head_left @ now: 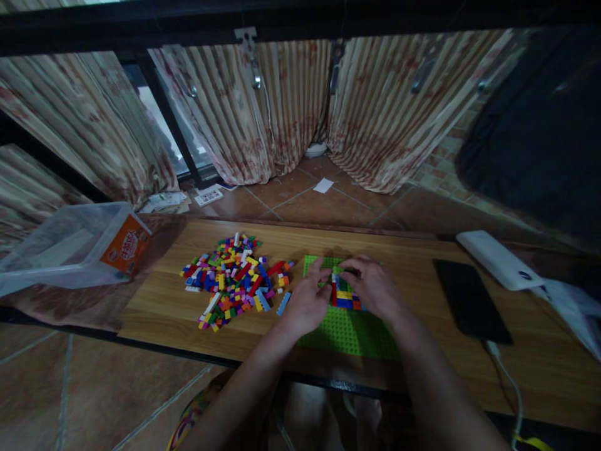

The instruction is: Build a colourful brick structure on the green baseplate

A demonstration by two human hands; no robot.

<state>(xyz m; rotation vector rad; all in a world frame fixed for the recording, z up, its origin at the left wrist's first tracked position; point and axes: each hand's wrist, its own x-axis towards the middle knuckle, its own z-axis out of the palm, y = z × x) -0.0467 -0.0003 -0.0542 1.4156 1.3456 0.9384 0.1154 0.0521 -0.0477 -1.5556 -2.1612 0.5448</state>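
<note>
A green studded baseplate point(350, 332) lies on the wooden table point(422, 263), with rows of red, yellow, blue and white bricks point(345, 295) built on its far part. My left hand point(307, 300) rests on the plate's left edge, fingertips touching the built rows. My right hand point(373, 285) lies over the rows from the right, fingers pinched down on the bricks at the far end. Whether either hand holds a loose brick is hidden. A pile of mixed coloured bricks point(232, 279) lies to the left of my left hand.
A clear plastic box point(56, 247) with an orange label stands at the table's left end. A black phone point(469, 300) with a cable and a white power bank point(498, 260) lie at the right. Curtains and tiled floor are beyond the table.
</note>
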